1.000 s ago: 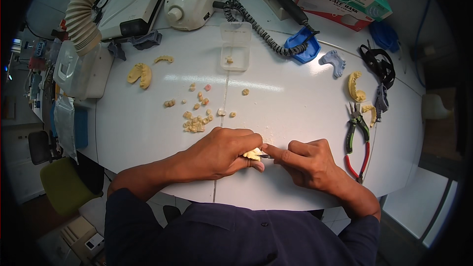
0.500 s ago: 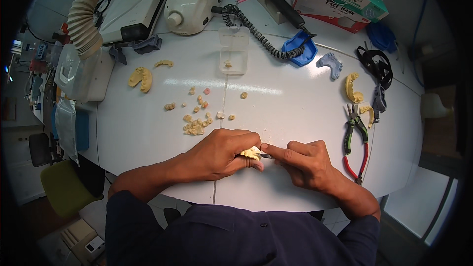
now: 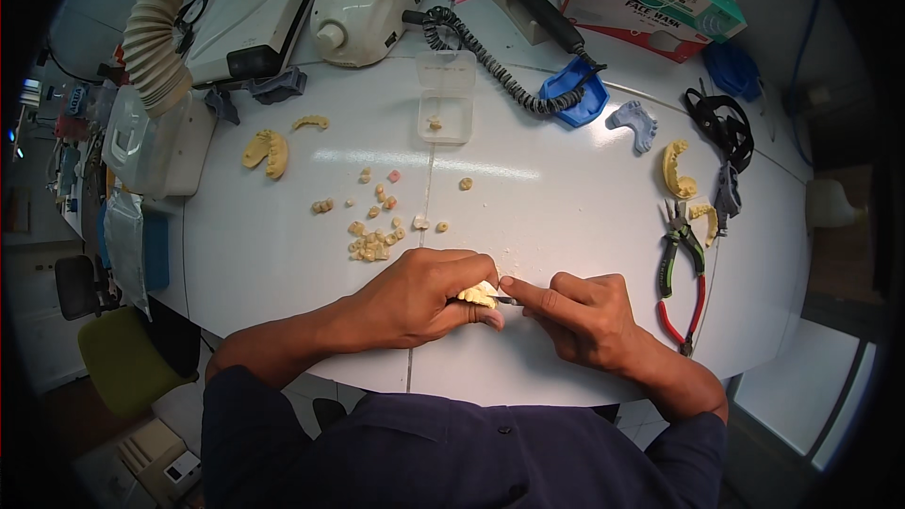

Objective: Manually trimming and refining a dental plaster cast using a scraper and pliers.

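Observation:
Near the table's front edge, my left hand (image 3: 419, 294) is closed around a small yellow dental cast (image 3: 478, 295), its thumb below and fingers above. A row of tooth shapes shows along the part that sticks out. My right hand (image 3: 592, 313) grips a thin tool with a dark metal blade (image 3: 507, 301), which meets the right side of the cast. The right index finger lies stretched along the tool towards the cast; most of the handle is hidden in the palm. Pale crumbs (image 3: 509, 253) lie on the table just beyond my fingertips.
Several loose tooth pieces (image 3: 370, 245) lie beyond my left hand, before an open clear box (image 3: 445, 118). Pliers (image 3: 681, 264) lie to the right, near yellow casts (image 3: 675, 170). At the back are a handpiece (image 3: 542, 9), its control unit (image 3: 366, 14) and a suction hose (image 3: 156, 38).

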### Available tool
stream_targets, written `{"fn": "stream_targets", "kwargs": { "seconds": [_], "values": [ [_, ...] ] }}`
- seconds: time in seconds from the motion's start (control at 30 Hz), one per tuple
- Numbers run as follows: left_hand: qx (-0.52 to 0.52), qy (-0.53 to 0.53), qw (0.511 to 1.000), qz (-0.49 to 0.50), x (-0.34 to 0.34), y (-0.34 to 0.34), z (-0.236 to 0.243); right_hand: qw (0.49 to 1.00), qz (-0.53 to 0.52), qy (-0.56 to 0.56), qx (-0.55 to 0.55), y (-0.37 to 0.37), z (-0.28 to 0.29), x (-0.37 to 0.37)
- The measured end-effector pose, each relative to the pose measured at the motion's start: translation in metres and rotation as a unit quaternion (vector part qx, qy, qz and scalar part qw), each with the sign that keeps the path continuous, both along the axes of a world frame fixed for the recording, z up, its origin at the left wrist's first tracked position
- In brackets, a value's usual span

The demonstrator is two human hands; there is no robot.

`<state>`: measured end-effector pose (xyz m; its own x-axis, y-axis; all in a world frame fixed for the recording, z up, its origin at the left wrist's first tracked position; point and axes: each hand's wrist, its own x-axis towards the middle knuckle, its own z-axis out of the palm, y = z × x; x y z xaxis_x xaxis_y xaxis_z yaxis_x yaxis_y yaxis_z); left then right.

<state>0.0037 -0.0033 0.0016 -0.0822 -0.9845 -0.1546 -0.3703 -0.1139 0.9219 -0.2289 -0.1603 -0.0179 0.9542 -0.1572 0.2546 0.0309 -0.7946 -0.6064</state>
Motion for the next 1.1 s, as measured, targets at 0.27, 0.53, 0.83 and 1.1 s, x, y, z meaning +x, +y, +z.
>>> {"fn": "stream_targets", "kwargs": {
  "seconds": [0.27, 0.53, 0.83, 1.1],
  "values": [
    [0.009, -0.008, 1.000, -0.008, 0.0005, -0.0003, 0.0015, 1.000, -0.001, 0.005, 0.002, 0.0006, -0.0003, -0.0012],
    [0.007, -0.013, 1.000, -0.003, -0.0002, 0.0008, 0.0012, 1.000, 0.003, 0.012, -0.002, 0.0007, 0.0018, -0.0010],
    [0.004, -0.008, 1.000, 0.001, -0.0003, 0.0011, -0.0002, 1.000, -0.004, 0.006, 0.000, 0.0018, -0.0012, -0.0012],
    [0.002, -0.006, 1.000, 0.000, 0.0002, 0.0005, 0.0014, 1.000, -0.005, 0.005, -0.003, 0.0016, -0.0010, -0.0010]
  ]
}}
